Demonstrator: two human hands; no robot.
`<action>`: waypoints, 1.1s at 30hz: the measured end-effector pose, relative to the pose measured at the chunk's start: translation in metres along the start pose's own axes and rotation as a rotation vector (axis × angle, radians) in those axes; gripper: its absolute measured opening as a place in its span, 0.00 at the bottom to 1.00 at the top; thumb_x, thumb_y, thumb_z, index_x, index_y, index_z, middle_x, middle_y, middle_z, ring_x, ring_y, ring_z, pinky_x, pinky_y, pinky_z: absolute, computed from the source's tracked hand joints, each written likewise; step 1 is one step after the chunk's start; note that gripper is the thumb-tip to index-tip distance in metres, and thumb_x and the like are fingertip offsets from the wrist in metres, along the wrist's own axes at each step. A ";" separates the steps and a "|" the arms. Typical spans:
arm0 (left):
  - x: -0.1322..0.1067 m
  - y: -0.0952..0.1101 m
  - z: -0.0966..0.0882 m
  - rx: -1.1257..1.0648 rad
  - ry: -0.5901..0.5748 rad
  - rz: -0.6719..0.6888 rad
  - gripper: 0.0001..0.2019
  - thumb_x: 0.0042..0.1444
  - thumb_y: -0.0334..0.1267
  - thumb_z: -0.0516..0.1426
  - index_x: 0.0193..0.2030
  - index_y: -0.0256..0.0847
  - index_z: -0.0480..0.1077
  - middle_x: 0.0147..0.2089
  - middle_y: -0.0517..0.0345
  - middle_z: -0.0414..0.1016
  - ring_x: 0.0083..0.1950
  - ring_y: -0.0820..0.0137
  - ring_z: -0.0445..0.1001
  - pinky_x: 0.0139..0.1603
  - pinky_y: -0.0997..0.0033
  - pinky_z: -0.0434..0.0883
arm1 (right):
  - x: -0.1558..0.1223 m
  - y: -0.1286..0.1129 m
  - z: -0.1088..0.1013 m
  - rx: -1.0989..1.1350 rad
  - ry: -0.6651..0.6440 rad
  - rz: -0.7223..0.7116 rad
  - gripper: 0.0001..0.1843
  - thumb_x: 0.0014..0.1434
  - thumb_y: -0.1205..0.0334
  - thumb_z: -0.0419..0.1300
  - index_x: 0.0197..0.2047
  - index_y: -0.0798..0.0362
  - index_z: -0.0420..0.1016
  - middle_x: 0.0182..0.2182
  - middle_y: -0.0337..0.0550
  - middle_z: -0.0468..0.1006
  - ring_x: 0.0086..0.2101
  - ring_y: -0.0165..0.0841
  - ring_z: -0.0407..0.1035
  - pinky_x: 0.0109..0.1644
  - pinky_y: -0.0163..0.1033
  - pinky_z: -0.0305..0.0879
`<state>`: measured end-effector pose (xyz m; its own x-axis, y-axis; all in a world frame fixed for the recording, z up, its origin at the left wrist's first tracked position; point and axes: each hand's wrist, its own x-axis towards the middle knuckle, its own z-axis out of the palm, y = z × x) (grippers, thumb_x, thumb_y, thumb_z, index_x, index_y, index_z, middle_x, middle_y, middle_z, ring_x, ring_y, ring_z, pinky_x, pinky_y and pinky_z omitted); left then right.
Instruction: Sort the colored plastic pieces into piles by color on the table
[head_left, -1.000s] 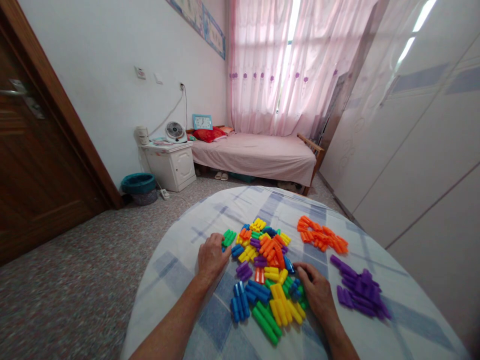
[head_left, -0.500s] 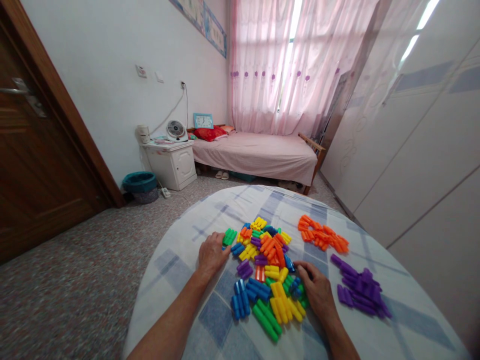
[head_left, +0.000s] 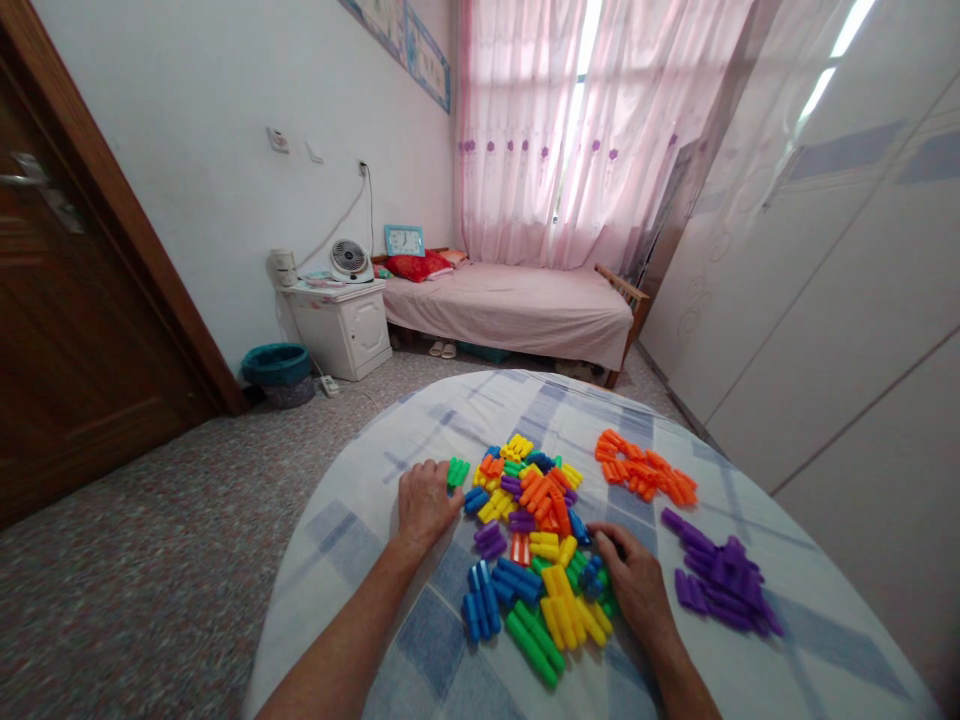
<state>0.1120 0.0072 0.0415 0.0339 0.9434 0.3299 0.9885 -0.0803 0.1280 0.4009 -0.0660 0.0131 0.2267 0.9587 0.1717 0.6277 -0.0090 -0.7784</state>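
Single head-worn cam on this one: sits above and behind the left hand (head_left: pixel 426 502) and right hand (head_left: pixel 634 578), facing forward and angled down over them. Pretty close to both, with the table (head_left: pixel 337 530) under them. Super wide too, reaching a door (head_left: pixel 75 330) well left of the left hand and the bed (head_left: pixel 517 300) beyond both.

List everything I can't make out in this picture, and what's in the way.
All in the head view:
Whether the left hand grips anything: its own back hides the palm.
What lies beneath the right hand: the hand covers it.
What is under the orange blocks in the middle pile: they cover it.
The clock: its numerals are too small to read.
The wall poster: cut off by the top edge.
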 end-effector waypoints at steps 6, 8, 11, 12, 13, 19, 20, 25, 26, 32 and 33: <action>0.021 -0.004 -0.003 0.020 0.053 -0.052 0.13 0.54 0.41 0.53 0.43 0.41 0.71 0.40 0.51 0.73 0.45 0.60 0.69 0.44 0.63 0.64 | 0.000 -0.001 0.000 -0.010 0.001 0.012 0.22 0.54 0.46 0.48 0.36 0.49 0.78 0.39 0.44 0.80 0.43 0.40 0.72 0.48 0.42 0.64; 0.030 -0.006 0.001 0.002 0.040 -0.077 0.13 0.55 0.41 0.52 0.45 0.41 0.70 0.41 0.50 0.73 0.45 0.60 0.70 0.44 0.63 0.65 | 0.000 0.001 0.001 -0.007 0.002 0.006 0.22 0.55 0.46 0.48 0.37 0.49 0.78 0.39 0.44 0.80 0.43 0.40 0.71 0.48 0.41 0.65; 0.039 -0.005 0.008 -0.052 0.050 -0.072 0.15 0.56 0.39 0.52 0.49 0.40 0.70 0.48 0.48 0.73 0.50 0.60 0.68 0.48 0.62 0.65 | 0.000 0.003 0.001 -0.004 0.006 -0.006 0.22 0.56 0.46 0.48 0.37 0.49 0.78 0.39 0.44 0.80 0.43 0.40 0.71 0.48 0.41 0.65; 0.040 -0.003 0.010 -0.087 0.070 -0.046 0.15 0.56 0.38 0.52 0.50 0.40 0.70 0.52 0.48 0.71 0.53 0.60 0.67 0.51 0.62 0.65 | 0.000 0.003 0.001 -0.004 0.008 -0.006 0.22 0.56 0.46 0.48 0.37 0.49 0.78 0.39 0.43 0.80 0.43 0.39 0.72 0.47 0.40 0.65; 0.040 0.001 0.012 -0.139 0.090 -0.005 0.16 0.56 0.37 0.53 0.50 0.40 0.70 0.54 0.48 0.70 0.55 0.60 0.66 0.53 0.61 0.64 | 0.000 0.003 0.001 -0.004 0.008 -0.005 0.22 0.56 0.46 0.48 0.37 0.49 0.78 0.39 0.43 0.80 0.42 0.39 0.72 0.47 0.40 0.65; 0.030 0.038 0.019 -0.556 -0.040 0.268 0.11 0.57 0.39 0.53 0.43 0.41 0.73 0.47 0.53 0.74 0.49 0.67 0.70 0.55 0.66 0.66 | -0.001 0.000 0.001 -0.008 0.030 -0.010 0.22 0.55 0.44 0.49 0.35 0.48 0.78 0.38 0.43 0.80 0.41 0.40 0.72 0.45 0.40 0.67; 0.028 0.043 0.020 -0.584 -0.052 0.269 0.11 0.57 0.38 0.53 0.43 0.41 0.73 0.46 0.53 0.74 0.48 0.68 0.71 0.54 0.67 0.66 | -0.001 0.000 0.001 -0.008 0.034 -0.008 0.22 0.54 0.44 0.50 0.35 0.49 0.78 0.38 0.43 0.80 0.41 0.40 0.72 0.45 0.40 0.67; 0.025 0.052 0.020 -0.591 -0.087 0.224 0.12 0.58 0.41 0.51 0.36 0.40 0.75 0.37 0.54 0.75 0.42 0.67 0.72 0.47 0.68 0.67 | -0.001 0.004 0.002 0.006 0.013 -0.018 0.22 0.56 0.46 0.48 0.38 0.49 0.78 0.39 0.43 0.80 0.42 0.39 0.71 0.46 0.39 0.66; 0.025 0.052 0.020 -0.579 -0.101 0.221 0.12 0.58 0.41 0.52 0.35 0.40 0.75 0.36 0.54 0.75 0.42 0.67 0.72 0.47 0.68 0.67 | -0.001 0.004 0.003 0.005 0.009 -0.019 0.21 0.57 0.47 0.48 0.38 0.49 0.78 0.39 0.43 0.80 0.42 0.39 0.71 0.46 0.39 0.66; 0.032 0.058 0.015 -0.488 -0.195 0.295 0.13 0.52 0.33 0.54 0.42 0.43 0.76 0.43 0.55 0.76 0.47 0.67 0.71 0.51 0.69 0.67 | 0.000 0.004 0.003 -0.014 0.017 -0.006 0.21 0.56 0.47 0.49 0.38 0.49 0.78 0.38 0.43 0.80 0.42 0.39 0.71 0.47 0.40 0.65; 0.032 0.060 0.015 -0.458 -0.198 0.305 0.12 0.52 0.35 0.54 0.41 0.43 0.76 0.41 0.55 0.75 0.46 0.66 0.71 0.49 0.68 0.67 | 0.000 0.004 0.003 -0.016 0.015 -0.008 0.21 0.56 0.47 0.49 0.38 0.49 0.78 0.39 0.43 0.80 0.42 0.39 0.71 0.46 0.40 0.65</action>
<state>0.1743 0.0374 0.0454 0.3775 0.8943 0.2401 0.7666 -0.4473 0.4607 0.4007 -0.0651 0.0082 0.2324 0.9544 0.1873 0.6412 -0.0055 -0.7674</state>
